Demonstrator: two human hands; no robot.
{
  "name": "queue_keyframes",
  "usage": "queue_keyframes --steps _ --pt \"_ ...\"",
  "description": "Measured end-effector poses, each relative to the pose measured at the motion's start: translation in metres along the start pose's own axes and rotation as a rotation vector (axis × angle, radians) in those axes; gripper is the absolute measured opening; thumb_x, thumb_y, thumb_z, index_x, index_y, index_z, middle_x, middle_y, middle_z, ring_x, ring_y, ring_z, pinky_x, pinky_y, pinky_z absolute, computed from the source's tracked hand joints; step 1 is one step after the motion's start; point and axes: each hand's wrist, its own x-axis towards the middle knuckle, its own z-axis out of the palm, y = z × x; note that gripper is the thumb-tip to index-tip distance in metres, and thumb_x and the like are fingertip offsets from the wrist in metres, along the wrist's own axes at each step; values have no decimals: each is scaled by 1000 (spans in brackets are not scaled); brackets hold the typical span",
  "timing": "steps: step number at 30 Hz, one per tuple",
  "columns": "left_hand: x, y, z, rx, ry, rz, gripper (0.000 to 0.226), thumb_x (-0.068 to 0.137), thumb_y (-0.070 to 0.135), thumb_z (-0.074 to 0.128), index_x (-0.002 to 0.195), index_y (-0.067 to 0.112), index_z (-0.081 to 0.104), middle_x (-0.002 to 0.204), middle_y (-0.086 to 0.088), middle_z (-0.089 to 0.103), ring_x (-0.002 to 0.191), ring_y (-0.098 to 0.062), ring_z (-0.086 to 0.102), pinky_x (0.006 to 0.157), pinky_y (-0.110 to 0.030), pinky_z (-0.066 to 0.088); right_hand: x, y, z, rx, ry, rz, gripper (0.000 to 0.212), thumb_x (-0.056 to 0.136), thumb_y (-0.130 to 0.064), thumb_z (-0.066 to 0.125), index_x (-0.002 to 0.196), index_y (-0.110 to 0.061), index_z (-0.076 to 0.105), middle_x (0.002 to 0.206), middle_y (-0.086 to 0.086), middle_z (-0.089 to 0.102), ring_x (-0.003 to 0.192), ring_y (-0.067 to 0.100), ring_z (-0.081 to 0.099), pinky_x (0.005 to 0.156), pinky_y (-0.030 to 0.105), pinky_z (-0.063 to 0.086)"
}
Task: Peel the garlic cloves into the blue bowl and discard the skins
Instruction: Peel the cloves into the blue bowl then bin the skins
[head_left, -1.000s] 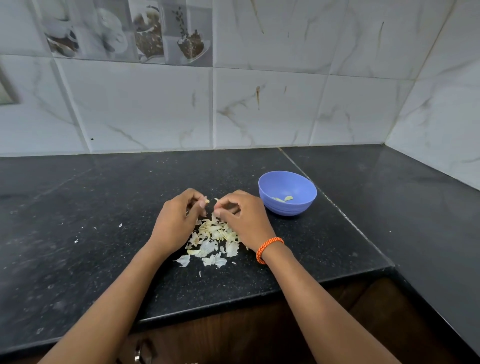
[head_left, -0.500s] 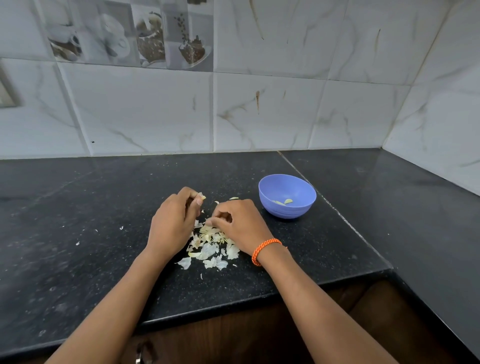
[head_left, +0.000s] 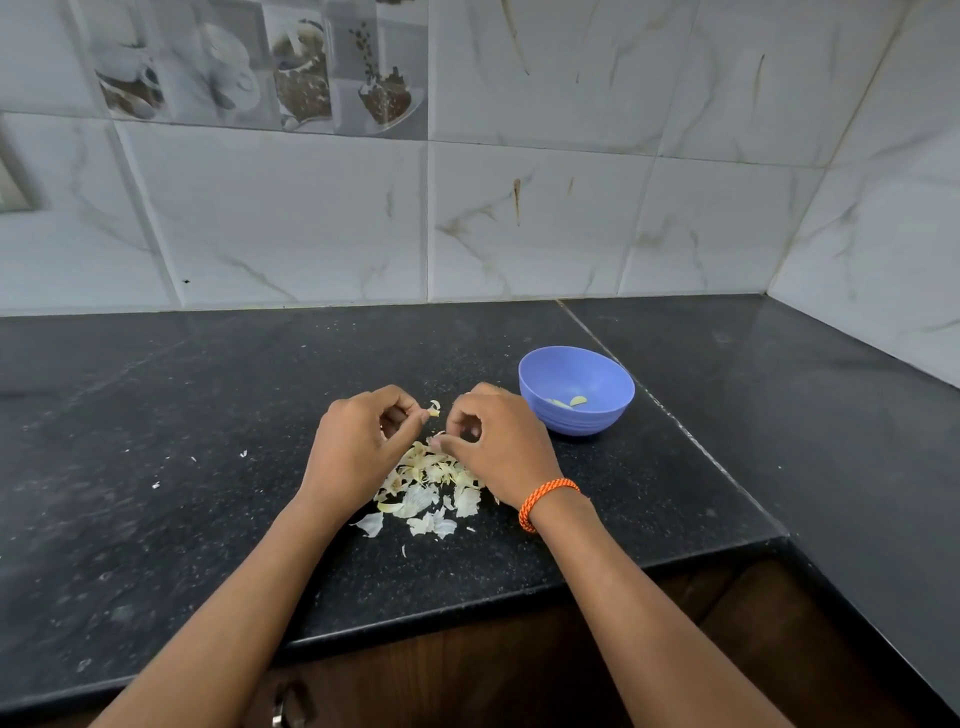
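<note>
My left hand (head_left: 363, 447) pinches a small garlic clove (head_left: 434, 409) with loose skin between thumb and forefinger, just above the counter. Close to its right, my right hand (head_left: 501, 441), with an orange band on the wrist, has its fingers curled and its thumb and fingertips pinched on a thin piece of skin at the top of the skin pile (head_left: 431, 488). The pile of pale skins lies on the black counter between and below both hands. The blue bowl (head_left: 582, 421) stands just right of my right hand and holds a few peeled cloves (head_left: 571, 401).
The black stone counter (head_left: 208, 415) runs left and right, with small skin flecks (head_left: 156, 486) on the left. Its front edge (head_left: 519, 592) is near my forearms, over a wooden cabinet. A tiled wall (head_left: 519, 223) closes the back and the right corner.
My right hand dropped from beside the clove to the top of the skin pile and stayed there. My left hand keeps the clove raised; the view shifted slightly.
</note>
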Motion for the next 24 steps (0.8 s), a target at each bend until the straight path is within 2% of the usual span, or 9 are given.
queue_keyframes --steps 3,5,7,9,13,15,19,22,24 --pt "-1 2 1 -25 3 5 13 97 34 79 85 30 74 71 16 71 67 -12 68 59 -30 52 -2 4 -2 25 -6 30 41 85 -35 87 74 -22 50 68 -7 54 61 11 46 58 34 43" --pt "-1 2 2 -30 3 5 14 97 33 79 84 31 73 71 15 71 66 -14 67 60 -35 54 -2 7 -1 65 -56 34 33 86 -27 87 73 -23 58 66 -8 59 60 8 50 59 30 44" --pt "0 1 2 -28 -5 2 15 97 32 79 84 33 72 71 15 70 65 -14 66 61 -39 55 -2 10 1 96 -95 20 14 92 -20 81 81 -26 74 78 -9 70 70 6 60 68 30 51" --pt "0 1 4 -19 -22 -2 15 98 32 78 85 34 72 72 16 70 66 -13 67 61 -41 56 -3 11 2 110 -102 12 14 99 -17 72 98 -26 82 95 -7 77 86 8 68 81 34 58" --pt "0 -1 5 30 -33 -20 15 99 38 75 84 37 70 74 17 71 74 -8 67 66 -40 56 -9 17 -2 193 -86 27 14 101 -25 68 98 -24 82 92 -7 78 86 9 70 83 39 59" --pt "1 -4 7 64 -44 -38 16 99 41 73 84 37 70 76 17 70 81 -6 65 70 -40 56 -12 22 1 220 -37 78 19 98 -8 69 98 -23 82 100 -8 75 92 8 69 89 37 59" --pt "5 -6 9 81 -33 -81 16 98 41 73 83 36 70 73 17 69 77 -5 64 66 -37 55 -19 12 20 122 1 247 43 105 2 50 141 -16 66 143 1 64 132 17 57 115 36 45" --pt "6 -8 8 82 8 -100 17 98 36 74 82 35 70 69 16 66 71 -7 61 62 -31 46 -20 -12 40 128 -13 217 49 105 5 42 150 -8 56 153 6 55 134 20 55 116 35 44" --pt "6 -8 7 89 21 -101 16 98 36 73 82 36 69 70 16 67 72 -8 61 61 -32 47 -17 -26 48 266 -1 233 45 105 6 41 141 -8 64 143 6 61 123 13 58 107 19 48"
